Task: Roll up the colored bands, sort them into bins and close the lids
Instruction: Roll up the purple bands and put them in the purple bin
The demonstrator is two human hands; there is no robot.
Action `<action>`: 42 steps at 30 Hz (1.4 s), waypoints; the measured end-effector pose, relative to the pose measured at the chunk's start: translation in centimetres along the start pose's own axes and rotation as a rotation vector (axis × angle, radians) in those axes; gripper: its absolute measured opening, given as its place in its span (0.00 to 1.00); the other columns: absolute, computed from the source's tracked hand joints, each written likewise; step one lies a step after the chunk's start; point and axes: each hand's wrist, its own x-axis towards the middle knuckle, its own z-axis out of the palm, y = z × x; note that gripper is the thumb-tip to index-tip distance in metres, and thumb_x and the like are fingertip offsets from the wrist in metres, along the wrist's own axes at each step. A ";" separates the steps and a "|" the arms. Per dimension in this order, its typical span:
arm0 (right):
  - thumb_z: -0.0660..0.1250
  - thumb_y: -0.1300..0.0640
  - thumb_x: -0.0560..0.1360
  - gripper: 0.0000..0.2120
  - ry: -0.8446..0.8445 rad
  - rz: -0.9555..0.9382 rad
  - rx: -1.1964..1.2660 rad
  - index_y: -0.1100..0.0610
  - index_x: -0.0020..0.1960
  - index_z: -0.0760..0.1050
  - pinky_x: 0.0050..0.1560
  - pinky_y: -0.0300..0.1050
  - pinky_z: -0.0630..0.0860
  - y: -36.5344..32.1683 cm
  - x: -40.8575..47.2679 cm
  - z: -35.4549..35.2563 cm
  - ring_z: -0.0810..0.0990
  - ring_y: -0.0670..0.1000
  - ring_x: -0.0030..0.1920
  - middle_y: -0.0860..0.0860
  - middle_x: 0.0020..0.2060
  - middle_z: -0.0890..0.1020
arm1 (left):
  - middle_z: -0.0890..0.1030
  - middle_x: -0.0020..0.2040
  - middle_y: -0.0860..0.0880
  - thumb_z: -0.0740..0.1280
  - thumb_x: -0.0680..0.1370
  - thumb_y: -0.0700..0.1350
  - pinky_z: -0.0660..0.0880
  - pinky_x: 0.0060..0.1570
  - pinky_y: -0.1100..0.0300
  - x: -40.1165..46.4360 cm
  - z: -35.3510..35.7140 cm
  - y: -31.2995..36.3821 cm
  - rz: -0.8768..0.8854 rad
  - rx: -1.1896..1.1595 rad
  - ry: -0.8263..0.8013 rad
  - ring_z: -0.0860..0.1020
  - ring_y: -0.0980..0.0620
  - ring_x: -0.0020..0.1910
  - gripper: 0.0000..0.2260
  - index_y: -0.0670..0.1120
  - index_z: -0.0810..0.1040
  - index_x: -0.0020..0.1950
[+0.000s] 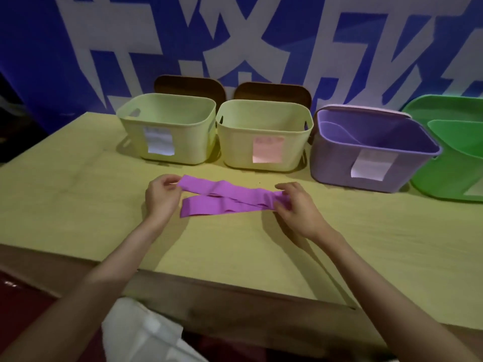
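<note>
purple band [230, 198] folded flat on table [78, 205], pinched at far end by left hand [162, 195], gripped at fold by right hand [292, 205], near open bins [167, 126].

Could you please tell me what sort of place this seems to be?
Probably a staged sorting station indoors: labelled bins lined up on a wooden table, with a blue printed banner behind.

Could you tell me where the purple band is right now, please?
In the head view the purple band lies folded on the table, centre, before the bins, held between left hand and right hand.
</note>
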 end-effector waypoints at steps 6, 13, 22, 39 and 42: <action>0.65 0.64 0.74 0.13 0.351 0.332 0.129 0.65 0.58 0.76 0.50 0.43 0.69 1.3 0.1 1.0 0.77 0.59 0.51 0.60 0.50 0.79 | 0.82 0.52 0.45 0.70 0.73 0.41 0.75 0.53 0.56 3.2 0.6 -0.4 -0.139 0.062 -0.028 0.80 0.46 0.50 0.11 0.44 0.80 0.55; 0.70 0.55 0.75 0.13 0.310 0.478 0.201 0.63 0.54 0.76 0.43 0.42 0.67 1.8 0.2 0.8 0.78 0.54 0.44 0.52 0.39 0.78 | 0.81 0.54 0.44 0.74 0.71 0.52 0.74 0.54 0.54 4.7 1.3 0.7 -0.183 0.262 -0.068 0.78 0.43 0.54 0.16 0.43 0.78 0.53; 0.73 0.62 0.70 0.09 0.199 0.495 0.188 0.64 0.48 0.80 0.40 0.42 0.69 1.1 0.2 0.2 0.79 0.53 0.40 0.54 0.36 0.81 | 0.83 0.46 0.46 0.71 0.72 0.37 0.74 0.44 0.59 3.6 1.6 1.7 -0.113 0.060 -0.023 0.79 0.49 0.44 0.04 0.45 0.82 0.44; 0.65 0.67 0.77 0.03 0.559 0.446 0.706 0.64 0.49 0.77 0.33 0.31 0.75 2.7 -2.3 -4.6 0.78 0.48 0.38 0.53 0.38 0.79 | 0.73 0.22 0.50 0.70 0.74 0.36 0.66 0.20 0.67 -1.8 -2.2 5.6 -0.078 -0.257 -0.248 0.68 0.57 0.17 0.03 0.42 0.78 0.45; 0.64 0.67 0.77 0.03 0.639 0.453 0.643 0.62 0.49 0.76 0.37 0.40 0.79 4.5 -3.2 -5.5 0.78 0.51 0.40 0.54 0.38 0.78 | 0.73 0.22 0.49 0.70 0.74 0.34 0.64 0.18 0.67 -4.5 -1.6 6.0 -0.116 -0.193 -0.389 0.69 0.56 0.17 0.07 0.39 0.76 0.50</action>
